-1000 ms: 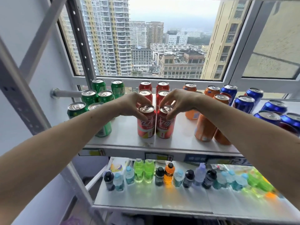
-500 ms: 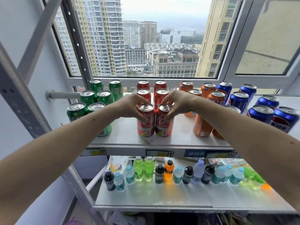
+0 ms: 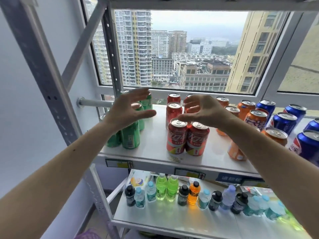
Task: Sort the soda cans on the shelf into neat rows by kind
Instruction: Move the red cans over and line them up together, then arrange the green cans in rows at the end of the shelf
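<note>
On the white shelf (image 3: 153, 149) the cans stand grouped by colour: green cans (image 3: 130, 136) at the left, red cans (image 3: 177, 137) in two columns in the middle, orange cans (image 3: 255, 118) to their right, blue cans (image 3: 284, 122) at the far right. My left hand (image 3: 130, 109) hovers open, fingers spread, in front of the green cans and hides part of them. My right hand (image 3: 202, 110) is open too, fingers apart, just above the front pair of red cans. Neither hand holds a can.
A lower shelf (image 3: 172, 219) carries a row of small bottles (image 3: 166, 187) in green, orange, dark and pale blue. A grey metal upright (image 3: 44, 83) stands at the left. A window (image 3: 189, 49) lies right behind the cans. Price labels line the shelf's front edge.
Both hands have let go of the front pair of red cans and lifted apart, the left one moving left over the green cans. The camera has tilted up and shifted.
</note>
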The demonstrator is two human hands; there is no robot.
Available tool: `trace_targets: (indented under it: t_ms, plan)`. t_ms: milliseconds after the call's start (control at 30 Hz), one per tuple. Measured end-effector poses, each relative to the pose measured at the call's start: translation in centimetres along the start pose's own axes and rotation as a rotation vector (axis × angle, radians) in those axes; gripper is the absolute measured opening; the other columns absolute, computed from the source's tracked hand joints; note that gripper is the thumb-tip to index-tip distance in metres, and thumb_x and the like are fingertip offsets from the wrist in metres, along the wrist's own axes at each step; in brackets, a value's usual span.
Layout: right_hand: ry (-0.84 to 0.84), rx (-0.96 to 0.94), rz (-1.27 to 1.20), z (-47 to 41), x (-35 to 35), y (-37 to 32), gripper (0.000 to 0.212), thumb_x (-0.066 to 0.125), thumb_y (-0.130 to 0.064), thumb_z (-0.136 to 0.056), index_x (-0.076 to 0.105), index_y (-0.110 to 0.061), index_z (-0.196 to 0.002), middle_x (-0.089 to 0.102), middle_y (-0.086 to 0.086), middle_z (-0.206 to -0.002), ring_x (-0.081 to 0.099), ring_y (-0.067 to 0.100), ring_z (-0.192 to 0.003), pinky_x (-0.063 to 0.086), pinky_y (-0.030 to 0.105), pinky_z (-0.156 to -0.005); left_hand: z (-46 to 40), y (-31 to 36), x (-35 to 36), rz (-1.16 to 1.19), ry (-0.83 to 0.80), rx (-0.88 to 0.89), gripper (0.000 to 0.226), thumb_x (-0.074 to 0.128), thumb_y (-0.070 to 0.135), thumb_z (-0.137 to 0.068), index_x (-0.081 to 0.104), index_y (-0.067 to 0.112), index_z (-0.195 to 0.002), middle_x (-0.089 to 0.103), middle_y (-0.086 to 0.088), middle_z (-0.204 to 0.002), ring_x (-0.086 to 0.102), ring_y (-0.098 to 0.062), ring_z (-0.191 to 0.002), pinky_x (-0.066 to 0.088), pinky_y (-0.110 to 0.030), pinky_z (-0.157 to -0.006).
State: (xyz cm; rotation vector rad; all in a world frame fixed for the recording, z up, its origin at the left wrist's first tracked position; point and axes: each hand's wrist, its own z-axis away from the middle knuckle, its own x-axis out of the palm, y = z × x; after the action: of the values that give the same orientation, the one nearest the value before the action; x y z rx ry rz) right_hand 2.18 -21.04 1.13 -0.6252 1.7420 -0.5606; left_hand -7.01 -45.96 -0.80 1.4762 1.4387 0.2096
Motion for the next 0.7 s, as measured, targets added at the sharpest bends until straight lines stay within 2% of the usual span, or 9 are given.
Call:
trace_targets:
  t_ms: [100,167,267,333,433,500,567,633,700]
  plan:
    - [0.075,-0.061,-0.182,0.3,5.1,-2.3,0.069,0.087,-0.034,-0.067,0.06,-0.008,-0.125,0.066,0.003,-0.121,0.065,0.014,-0.105,0.055,0.026,-0.086,3.7,-3.6,-4.0,0.082,0.312,-0.029,0.08,0.079,0.043,-0.068,0.046,0.025,-0.139,0.055,0.025,-0.13,0.05,0.007,-0.121,0.039,-0.013,-0.097]
    - [0.076,-0.059,-0.229,-0.2,9.2,-3.2,0.072,0.086,-0.035,-0.068,0.056,-0.011,-0.129,0.061,0.002,-0.128,0.061,0.014,-0.112,0.054,0.027,-0.089,5.8,-6.6,-5.0,0.089,0.398,-0.14,0.083,0.077,0.044,-0.071,0.04,0.025,-0.143,0.045,0.021,-0.141,0.04,-0.004,-0.134,0.03,-0.019,-0.104]
    - [0.07,-0.001,-0.259,-1.8,13.9,-4.1,0.083,0.087,-0.036,-0.066,0.049,-0.01,-0.135,0.057,0.007,-0.135,0.056,0.019,-0.12,0.05,0.039,-0.099,7.4,-10.3,-4.7,0.12,0.358,-0.261,0.099,0.079,0.041,-0.069,0.026,0.018,-0.149,0.029,0.002,-0.154,0.028,-0.015,-0.142,0.025,-0.03,-0.113]
    - [0.094,0.037,-0.253,-3.0,16.1,-4.5,0.089,0.089,-0.038,-0.063,0.047,-0.009,-0.135,0.059,0.009,-0.131,0.058,0.02,-0.117,0.05,0.037,-0.099,7.8,-11.9,-4.2,0.209,0.301,-0.329,0.101,0.081,0.034,-0.064,0.029,0.012,-0.148,0.037,-0.008,-0.151,0.036,-0.021,-0.138,0.03,-0.033,-0.111]
    - [0.163,0.07,-0.207,-4.3,18.2,-4.6,0.086,0.09,-0.038,-0.059,0.05,-0.012,-0.13,0.063,0.006,-0.119,0.061,0.018,-0.108,0.052,0.032,-0.091,7.6,-13.8,-3.5,0.255,0.217,-0.328,0.076,0.087,0.026,-0.058,0.052,0.018,-0.126,0.063,0.0,-0.121,0.059,-0.021,-0.116,0.05,-0.031,-0.094]
    - [0.2,0.071,-0.221,-4.6,19.4,-4.5,0.078,0.091,-0.034,-0.058,0.053,-0.014,-0.123,0.065,0.003,-0.111,0.063,0.017,-0.101,0.052,0.027,-0.082,7.4,-14.7,-3.4,0.236,0.206,-0.314,0.064,0.089,0.02,-0.059,0.056,0.022,-0.114,0.067,0.004,-0.106,0.065,-0.015,-0.101,0.056,-0.026,-0.081]
    - [0.219,0.055,-0.215,-4.8,19.8,-4.3,0.072,0.09,-0.029,-0.061,0.055,-0.013,-0.121,0.065,0.0,-0.106,0.063,0.016,-0.096,0.05,0.019,-0.075,7.2,-15.3,-3.5,0.23,0.204,-0.293,0.063,0.088,0.018,-0.06,0.057,0.022,-0.114,0.067,0.007,-0.103,0.066,-0.008,-0.096,0.056,-0.02,-0.075]
    - [0.15,0.056,-0.215,-5.0,19.2,-3.7,0.071,0.088,-0.023,-0.065,0.055,-0.01,-0.126,0.066,0.001,-0.111,0.063,0.017,-0.101,0.052,0.022,-0.084,7.1,-15.7,-3.6,0.249,0.186,-0.283,0.062,0.088,0.015,-0.06,0.058,0.02,-0.114,0.068,0.006,-0.103,0.066,-0.006,-0.093,0.056,-0.019,-0.075]
    - [0.015,0.092,-0.309,-5.0,18.4,-3.0,0.076,0.086,-0.013,-0.068,0.048,-0.009,-0.133,0.063,0.005,-0.12,0.059,0.022,-0.113,0.051,0.036,-0.097,7.0,-15.9,-3.7,0.275,0.167,-0.282,0.061,0.087,0.014,-0.06,0.059,0.019,-0.113,0.069,0.005,-0.102,0.067,-0.003,-0.091,0.055,-0.018,-0.074]
